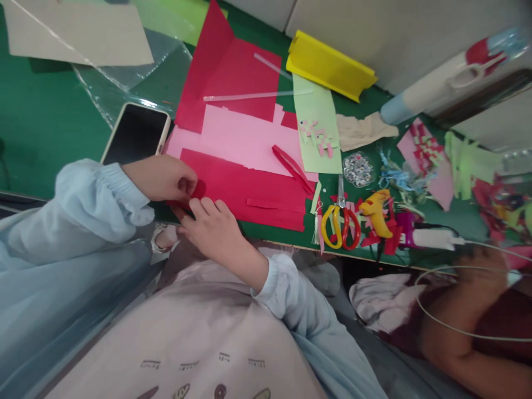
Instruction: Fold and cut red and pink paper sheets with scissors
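Red paper (233, 188) on bench (54, 122), left end at the hands; long axis left to right, right end slanting toward the body. Left hand (166, 177) and right hand (216, 228): fingers curled, touching that end; cannot tell whether gripping.

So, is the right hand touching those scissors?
Apart: the head view shows red paper and a strip of green table between the right hand and the scissors.
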`<move>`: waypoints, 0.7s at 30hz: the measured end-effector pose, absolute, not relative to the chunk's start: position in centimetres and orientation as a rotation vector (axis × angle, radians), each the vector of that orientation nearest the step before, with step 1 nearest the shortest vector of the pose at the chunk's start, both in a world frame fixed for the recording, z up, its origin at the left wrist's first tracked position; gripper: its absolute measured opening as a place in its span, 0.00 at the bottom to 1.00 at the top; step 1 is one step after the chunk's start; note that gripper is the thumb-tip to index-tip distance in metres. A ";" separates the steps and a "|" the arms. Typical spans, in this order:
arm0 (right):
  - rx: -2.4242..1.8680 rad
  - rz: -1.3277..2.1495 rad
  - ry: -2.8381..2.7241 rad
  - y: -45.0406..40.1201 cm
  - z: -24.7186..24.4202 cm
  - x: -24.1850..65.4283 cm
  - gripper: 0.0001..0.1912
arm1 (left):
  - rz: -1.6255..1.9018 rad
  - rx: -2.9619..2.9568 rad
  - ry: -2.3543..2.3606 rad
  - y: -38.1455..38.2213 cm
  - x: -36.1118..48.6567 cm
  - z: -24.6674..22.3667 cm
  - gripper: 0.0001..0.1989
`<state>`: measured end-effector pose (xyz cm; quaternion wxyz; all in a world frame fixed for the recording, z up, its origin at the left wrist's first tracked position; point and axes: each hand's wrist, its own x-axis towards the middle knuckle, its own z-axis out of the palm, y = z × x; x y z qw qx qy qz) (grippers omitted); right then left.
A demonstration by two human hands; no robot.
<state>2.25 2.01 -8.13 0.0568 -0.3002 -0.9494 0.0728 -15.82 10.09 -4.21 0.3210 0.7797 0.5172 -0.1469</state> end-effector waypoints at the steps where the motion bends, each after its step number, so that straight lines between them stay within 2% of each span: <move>1: -0.902 0.222 -2.883 2.0 -8.2 2.2 0.19 | -0.385 2.052 1.355 10.1 -15.8 -4.2 0.08; 5: -0.884 0.221 -2.890 2.0 -8.3 2.3 0.24 | -0.394 2.075 1.358 10.0 -15.7 -4.1 0.09; 10: -0.892 0.195 -2.887 2.0 -8.7 2.8 0.24 | -0.426 2.096 1.335 9.7 -15.9 -4.1 0.12; 16: -0.882 0.239 -2.888 2.5 -8.8 3.1 0.25 | -0.377 2.192 1.478 7.9 -17.3 -2.9 0.21; 21: -0.896 0.277 -2.894 2.6 -8.6 3.1 0.26 | -0.458 2.215 1.474 6.8 -18.4 -2.1 0.20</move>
